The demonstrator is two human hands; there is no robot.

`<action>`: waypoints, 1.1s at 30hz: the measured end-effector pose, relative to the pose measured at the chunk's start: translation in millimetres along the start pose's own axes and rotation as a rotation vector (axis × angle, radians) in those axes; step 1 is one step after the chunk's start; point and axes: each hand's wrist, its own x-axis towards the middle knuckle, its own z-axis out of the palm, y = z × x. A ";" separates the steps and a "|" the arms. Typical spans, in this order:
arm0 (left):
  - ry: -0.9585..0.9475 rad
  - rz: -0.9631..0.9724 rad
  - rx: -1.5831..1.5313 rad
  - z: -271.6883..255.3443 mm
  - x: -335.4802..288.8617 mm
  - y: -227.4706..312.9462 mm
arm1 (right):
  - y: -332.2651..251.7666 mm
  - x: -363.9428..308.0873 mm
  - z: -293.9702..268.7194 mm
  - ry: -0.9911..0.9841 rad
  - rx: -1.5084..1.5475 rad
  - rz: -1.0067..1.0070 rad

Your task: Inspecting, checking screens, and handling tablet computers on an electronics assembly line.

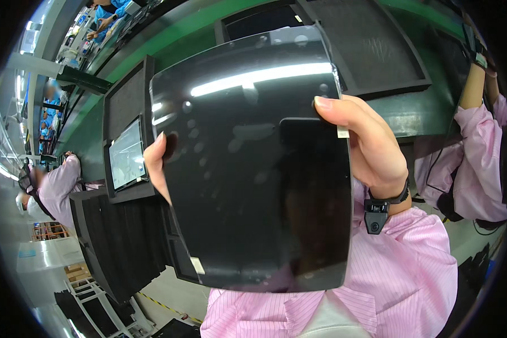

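Glossy black panel (236, 186), gripped by our left hand (155, 160) and right hand (376, 141), could drop if either loosens.

Black rectangular panel (236, 186), glossy, smudged, shining brightly near its top, pale tabs (197, 265) at its edges, held up face-on

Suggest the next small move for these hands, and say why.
Probably a slight tilt of the dark panel: the left hand and right hand grip opposite edges, and a bright reflection crosses its upper part, which may hide marks like the pale smudges below.
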 end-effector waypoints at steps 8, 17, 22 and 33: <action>0.177 0.081 0.121 2.4 -13.1 0.4 | 0.0 3.3 -0.3 0.017 -0.105 0.046; 0.340 0.765 0.578 -18.1 -19.9 -13.5 | 25.7 -14.3 -28.6 -0.076 -0.337 -0.060; 0.083 0.866 1.159 -20.6 -37.6 -3.9 | 62.0 -22.5 -54.0 0.074 -0.496 -0.462; 0.188 0.593 0.657 16.4 -19.9 -11.6 | 36.3 -47.2 -31.1 0.074 -0.331 -0.244</action>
